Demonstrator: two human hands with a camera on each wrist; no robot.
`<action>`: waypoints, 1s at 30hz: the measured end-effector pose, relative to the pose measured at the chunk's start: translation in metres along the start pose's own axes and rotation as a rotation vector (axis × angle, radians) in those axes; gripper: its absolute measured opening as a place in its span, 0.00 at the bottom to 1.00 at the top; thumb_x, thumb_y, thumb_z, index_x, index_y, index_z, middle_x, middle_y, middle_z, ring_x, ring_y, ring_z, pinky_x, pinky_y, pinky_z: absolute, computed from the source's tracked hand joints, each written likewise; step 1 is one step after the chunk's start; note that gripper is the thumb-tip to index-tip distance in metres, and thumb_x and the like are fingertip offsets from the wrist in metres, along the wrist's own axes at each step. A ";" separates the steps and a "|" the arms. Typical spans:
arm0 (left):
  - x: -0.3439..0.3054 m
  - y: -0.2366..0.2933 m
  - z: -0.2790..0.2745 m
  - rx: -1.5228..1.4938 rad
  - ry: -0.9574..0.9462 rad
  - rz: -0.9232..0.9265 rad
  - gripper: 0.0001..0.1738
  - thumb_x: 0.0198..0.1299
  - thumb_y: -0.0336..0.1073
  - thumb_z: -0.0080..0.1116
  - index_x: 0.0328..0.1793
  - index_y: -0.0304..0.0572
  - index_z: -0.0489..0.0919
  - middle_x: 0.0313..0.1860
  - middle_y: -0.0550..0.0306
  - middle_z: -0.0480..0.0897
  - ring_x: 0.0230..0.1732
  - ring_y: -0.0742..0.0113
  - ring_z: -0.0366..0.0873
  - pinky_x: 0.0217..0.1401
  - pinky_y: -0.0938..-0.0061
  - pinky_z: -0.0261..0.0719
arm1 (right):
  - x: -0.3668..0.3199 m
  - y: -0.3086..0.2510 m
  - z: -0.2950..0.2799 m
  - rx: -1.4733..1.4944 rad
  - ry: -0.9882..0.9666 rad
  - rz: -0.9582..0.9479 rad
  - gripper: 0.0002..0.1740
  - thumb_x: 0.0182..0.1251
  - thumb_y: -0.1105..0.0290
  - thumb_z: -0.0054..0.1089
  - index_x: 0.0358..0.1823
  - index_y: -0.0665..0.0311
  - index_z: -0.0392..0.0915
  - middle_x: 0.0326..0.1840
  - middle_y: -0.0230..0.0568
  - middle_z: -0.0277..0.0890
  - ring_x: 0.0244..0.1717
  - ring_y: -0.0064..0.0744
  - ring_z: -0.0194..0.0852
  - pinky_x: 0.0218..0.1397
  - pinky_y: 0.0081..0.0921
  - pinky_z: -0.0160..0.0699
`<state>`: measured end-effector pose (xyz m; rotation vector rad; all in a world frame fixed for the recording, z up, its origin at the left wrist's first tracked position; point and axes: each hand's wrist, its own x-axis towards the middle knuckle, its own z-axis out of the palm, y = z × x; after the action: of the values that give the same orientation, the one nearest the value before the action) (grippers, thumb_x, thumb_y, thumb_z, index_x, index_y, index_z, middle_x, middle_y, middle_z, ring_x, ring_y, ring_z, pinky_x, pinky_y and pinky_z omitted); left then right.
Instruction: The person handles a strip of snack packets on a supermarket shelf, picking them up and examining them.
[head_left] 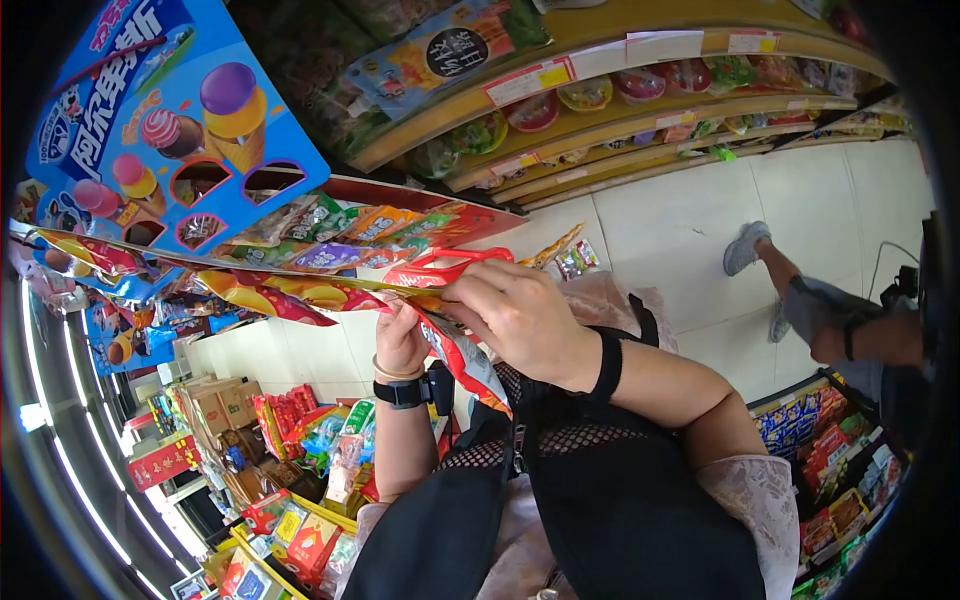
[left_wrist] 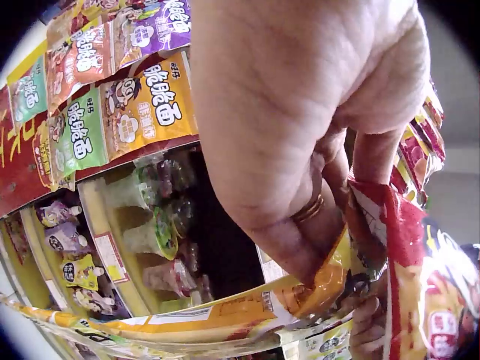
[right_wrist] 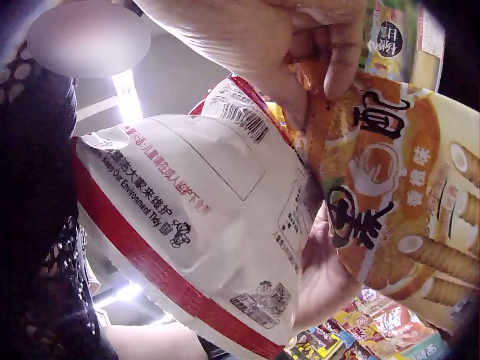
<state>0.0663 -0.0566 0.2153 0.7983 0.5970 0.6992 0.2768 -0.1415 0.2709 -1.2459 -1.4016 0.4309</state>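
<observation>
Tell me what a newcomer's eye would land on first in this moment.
First come the two hands meeting at the centre of the head view: the right hand pinches the top of a red and orange snack packet, and the left hand holds it from below. Next is the big blue ice-cream board at the upper left, with a row of hanging packets just right of it.

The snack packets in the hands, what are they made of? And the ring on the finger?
The snack packets look like thin, glossy plastic film: they shine, carry printed pictures, and crinkle where the left hand and right hand pinch them. The ring looks like gold-coloured metal, smooth with a bright glint; which metal cannot be told.
</observation>
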 end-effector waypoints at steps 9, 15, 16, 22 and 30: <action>-0.003 0.000 -0.001 0.034 -0.018 0.019 0.26 0.60 0.34 0.56 0.64 0.36 0.64 0.59 0.51 0.73 0.60 0.59 0.70 0.66 0.62 0.65 | -0.003 0.001 0.002 -0.038 0.000 0.023 0.09 0.50 0.74 0.62 0.34 0.64 0.74 0.31 0.39 0.74 0.33 0.40 0.76 0.35 0.33 0.75; -0.003 0.000 0.002 0.041 -0.013 0.041 0.26 0.60 0.33 0.56 0.64 0.36 0.64 0.59 0.51 0.73 0.61 0.59 0.70 0.66 0.63 0.65 | 0.000 -0.003 0.001 -0.053 0.003 0.017 0.10 0.50 0.74 0.62 0.36 0.63 0.75 0.31 0.39 0.74 0.32 0.40 0.76 0.35 0.32 0.75; -0.003 0.000 0.001 0.041 -0.029 0.037 0.26 0.60 0.33 0.56 0.64 0.36 0.64 0.59 0.51 0.73 0.61 0.59 0.70 0.66 0.63 0.64 | 0.000 -0.003 0.001 -0.058 -0.001 0.011 0.10 0.50 0.73 0.62 0.36 0.63 0.75 0.32 0.39 0.74 0.32 0.40 0.76 0.35 0.32 0.75; -0.008 0.004 0.003 0.067 0.008 0.029 0.18 0.61 0.33 0.54 0.57 0.37 0.69 0.50 0.55 0.76 0.53 0.64 0.73 0.59 0.69 0.69 | 0.003 -0.006 0.001 -0.066 -0.039 -0.014 0.10 0.50 0.74 0.62 0.35 0.63 0.76 0.31 0.39 0.73 0.32 0.40 0.75 0.34 0.33 0.74; 0.000 0.011 0.027 0.070 -0.063 -0.037 0.17 0.63 0.33 0.52 0.57 0.37 0.70 0.49 0.53 0.78 0.50 0.64 0.76 0.58 0.68 0.71 | 0.001 -0.003 -0.006 -0.112 -0.145 0.020 0.08 0.50 0.75 0.57 0.34 0.66 0.72 0.37 0.44 0.74 0.39 0.43 0.75 0.41 0.33 0.75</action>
<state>0.0814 -0.0630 0.2390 0.8691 0.5801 0.6193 0.2812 -0.1437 0.2756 -1.3423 -1.5551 0.4695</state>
